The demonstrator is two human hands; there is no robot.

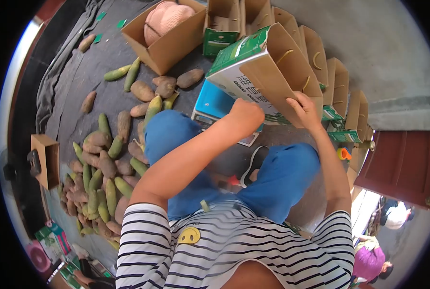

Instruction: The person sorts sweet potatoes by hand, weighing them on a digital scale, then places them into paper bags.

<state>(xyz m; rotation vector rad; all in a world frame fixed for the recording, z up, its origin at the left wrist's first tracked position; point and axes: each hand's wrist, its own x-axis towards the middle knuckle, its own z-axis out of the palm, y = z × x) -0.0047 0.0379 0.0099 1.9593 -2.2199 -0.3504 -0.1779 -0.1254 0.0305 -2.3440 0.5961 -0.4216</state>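
Observation:
A green and white cardboard box [256, 79] with rope handles stands tilted above a blue-topped scale [214, 100]. At its right edge, my right hand [304, 110] grips the cardboard wall with the thumb and fingers. My left hand [247, 115] is closed in a fist against the printed side, over the scale; whatever it may hold is hidden. Long green and brown root vegetables [107, 164] lie in a heap to the left, and several more [142, 90] lie near the scale.
More open boxes [337, 86] stand in a row at the upper right. A carton [152, 55] holds a pink hat. An orange tape roll [343, 153] lies at right. A small carton [45, 161] stands far left. Other people [369, 260] are at lower right.

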